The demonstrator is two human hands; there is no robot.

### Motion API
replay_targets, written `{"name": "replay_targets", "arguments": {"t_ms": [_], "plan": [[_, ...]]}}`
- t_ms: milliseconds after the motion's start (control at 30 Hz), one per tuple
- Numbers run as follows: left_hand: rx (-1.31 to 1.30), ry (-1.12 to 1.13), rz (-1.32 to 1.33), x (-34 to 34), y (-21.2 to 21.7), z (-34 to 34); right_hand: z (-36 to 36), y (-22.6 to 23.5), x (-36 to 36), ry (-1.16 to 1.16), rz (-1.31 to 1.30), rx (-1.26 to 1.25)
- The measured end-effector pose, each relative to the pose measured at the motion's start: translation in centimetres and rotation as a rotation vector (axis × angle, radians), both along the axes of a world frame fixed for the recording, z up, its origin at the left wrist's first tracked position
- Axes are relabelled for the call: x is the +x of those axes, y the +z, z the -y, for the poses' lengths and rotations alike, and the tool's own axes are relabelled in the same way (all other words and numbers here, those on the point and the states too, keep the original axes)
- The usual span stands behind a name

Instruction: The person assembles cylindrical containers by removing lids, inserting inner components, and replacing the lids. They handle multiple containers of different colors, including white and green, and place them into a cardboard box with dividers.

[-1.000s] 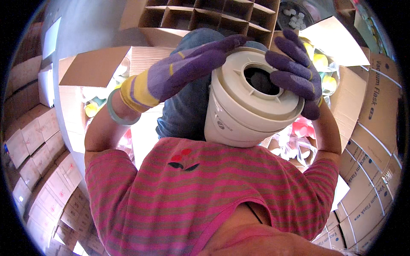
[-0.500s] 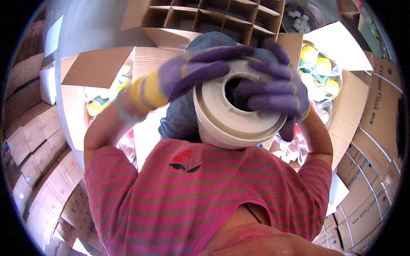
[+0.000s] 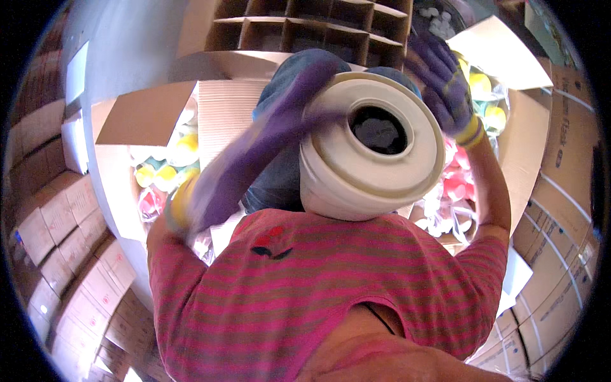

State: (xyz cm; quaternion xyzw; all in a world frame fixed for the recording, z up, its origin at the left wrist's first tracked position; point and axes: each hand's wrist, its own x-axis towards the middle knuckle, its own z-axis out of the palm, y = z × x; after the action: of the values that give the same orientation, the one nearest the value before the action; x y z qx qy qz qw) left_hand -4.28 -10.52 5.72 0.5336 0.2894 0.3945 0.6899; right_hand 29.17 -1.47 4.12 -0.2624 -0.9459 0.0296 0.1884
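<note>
- Where the grey floor (image 3: 121,63) shows at upper left, it is smooth and plain; stacked cartons (image 3: 83,299) line the room's left side, strapped cartons (image 3: 563,146) its right.
- Carton with dividers (image 3: 238,62), brown cardboard, square cells, beyond the knees; a dark round basin (image 3: 417,16) of small white pieces at its right.
- Open carton, left (image 3: 149,114), corrugated, flap raised; bagged items (image 3: 184,148) inside, yellow, green and red, glossy.
- Open carton, right (image 3: 519,146), similarly filled, in crinkled clear plastic.
- Container (image 3: 356,191), cream, hard and smooth, round, with stepped rim and dark circular mouth (image 3: 379,130). Location: against the striped shirt (image 3: 305,274), by the denim-clad knees (image 3: 296,63). Orientation: mouth up, leaning slightly away from the chest; central axis from the lower wall near the shirt up through the mouth. Base hidden.
- Left hand (image 3: 270,137), purple and yellow knit glove, blurred; thumb and fingers parted, tips over the container's left rim. Contact cannot be told.
- Right hand (image 3: 443,86), matching glove; fingers spread, gripping nothing visible, apart from the container, beside the right carton.
</note>
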Motion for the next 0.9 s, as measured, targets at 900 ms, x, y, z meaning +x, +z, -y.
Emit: {"name": "replay_targets", "arguments": {"t_ms": [900], "plan": [[1.275, 0.116, -0.534, 1.0, 2.4, 4.5, 7.4, -0.3, -6.6, -0.264, -1.163, -0.823]]}}
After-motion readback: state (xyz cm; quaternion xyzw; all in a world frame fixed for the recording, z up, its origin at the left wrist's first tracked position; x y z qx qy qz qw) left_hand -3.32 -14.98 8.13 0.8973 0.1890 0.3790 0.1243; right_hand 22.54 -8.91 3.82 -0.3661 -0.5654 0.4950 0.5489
